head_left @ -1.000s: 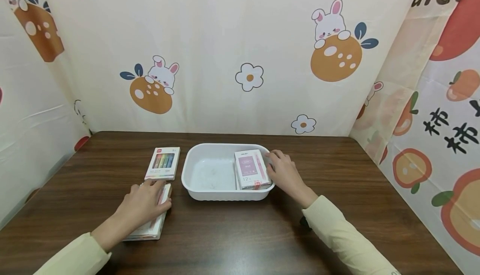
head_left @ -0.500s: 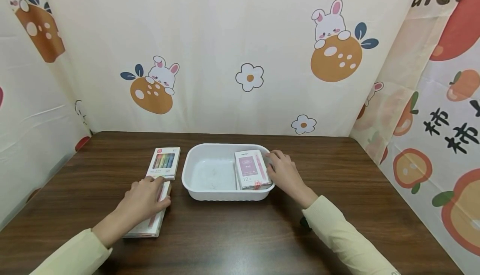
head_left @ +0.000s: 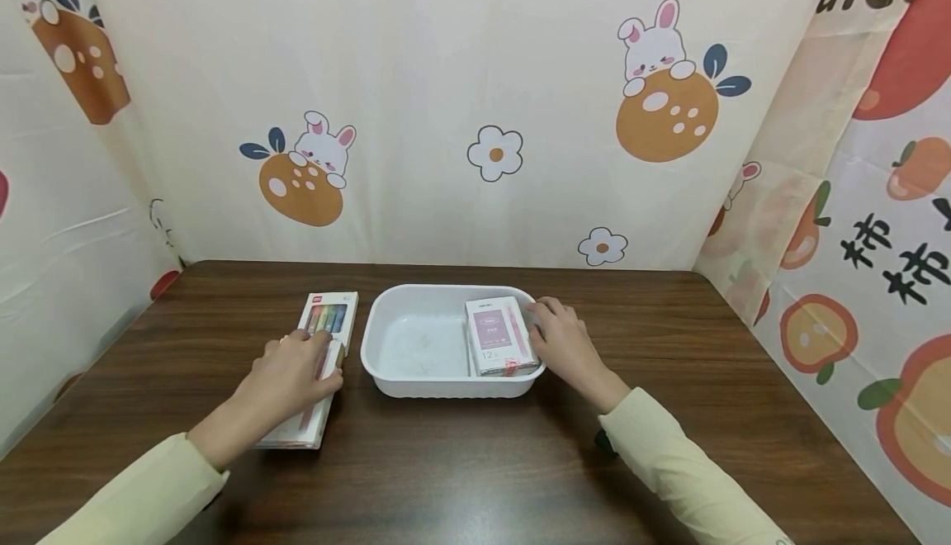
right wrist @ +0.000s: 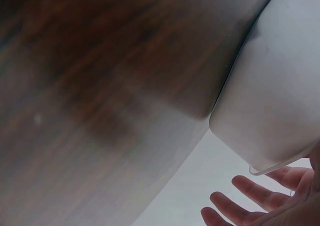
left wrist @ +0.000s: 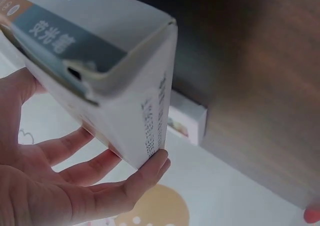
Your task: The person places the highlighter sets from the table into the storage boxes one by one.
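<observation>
Box (left wrist: 117, 81) of white card is left of the tub (head_left: 446, 388), grasped by the left hand (head_left: 288, 376); the right hand (head_left: 565, 343) is at the tub's right end, gripping or not I cannot tell. Pick-up seems the step; next calls for steady lifting towards the tub

**Box lettering is showing maker and contents**

A white box (left wrist: 127, 86), close up in the left wrist view, is carrying "deli得力" on its pale face and "荧光笔" on a grey band; its side print is blurring. In the tray (head_left: 416, 388), a lilac-labelled box (head_left: 499, 338) is showing "12". The back cloth (head_left: 416, 74) is bearing a cropped "uice"; the right cloth (head_left: 902, 223) is displaying "uice" and "柿" twice.
</observation>
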`<control>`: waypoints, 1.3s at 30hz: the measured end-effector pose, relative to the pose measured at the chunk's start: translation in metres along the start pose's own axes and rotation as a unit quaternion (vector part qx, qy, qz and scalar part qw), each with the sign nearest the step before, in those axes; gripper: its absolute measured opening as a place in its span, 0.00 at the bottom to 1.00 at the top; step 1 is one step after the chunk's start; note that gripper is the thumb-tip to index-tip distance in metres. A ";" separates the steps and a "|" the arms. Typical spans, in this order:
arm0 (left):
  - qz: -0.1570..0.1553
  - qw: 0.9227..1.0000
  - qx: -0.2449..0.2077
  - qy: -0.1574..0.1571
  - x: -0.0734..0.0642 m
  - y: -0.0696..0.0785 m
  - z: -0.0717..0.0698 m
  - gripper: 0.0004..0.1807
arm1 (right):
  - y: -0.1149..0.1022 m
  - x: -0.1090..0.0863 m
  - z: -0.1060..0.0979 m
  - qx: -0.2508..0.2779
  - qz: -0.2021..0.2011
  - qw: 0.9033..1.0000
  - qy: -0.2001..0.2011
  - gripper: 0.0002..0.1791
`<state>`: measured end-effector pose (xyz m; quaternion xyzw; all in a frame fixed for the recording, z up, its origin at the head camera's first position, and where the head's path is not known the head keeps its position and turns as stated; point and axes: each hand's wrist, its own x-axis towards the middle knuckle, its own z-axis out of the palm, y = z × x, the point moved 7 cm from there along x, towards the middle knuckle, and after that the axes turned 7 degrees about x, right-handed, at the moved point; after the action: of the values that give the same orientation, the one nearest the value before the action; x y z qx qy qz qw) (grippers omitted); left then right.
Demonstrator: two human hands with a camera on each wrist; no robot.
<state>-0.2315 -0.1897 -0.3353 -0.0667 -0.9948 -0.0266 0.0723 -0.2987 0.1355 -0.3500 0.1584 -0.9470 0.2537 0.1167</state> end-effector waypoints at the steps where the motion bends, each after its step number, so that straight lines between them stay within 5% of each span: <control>1: 0.000 1.000 0.000 0.000 0.001 0.000 -0.002 0.27 | 0.000 0.000 0.000 0.000 0.000 1.000 0.001 0.18; 16: 0.016 1.000 -0.003 0.027 0.023 0.015 -0.033 0.24 | -0.001 0.000 0.000 0.000 -0.010 1.000 0.014 0.18; 39: 0.041 0.999 -0.028 0.011 0.055 0.058 -0.041 0.23 | -0.002 0.000 -0.001 -0.014 -0.022 1.000 0.017 0.19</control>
<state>-0.2719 -0.1274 -0.2839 -0.1093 -0.9892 -0.0524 0.0820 -0.2974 0.1342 -0.3482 0.1737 -0.9446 0.2403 0.1405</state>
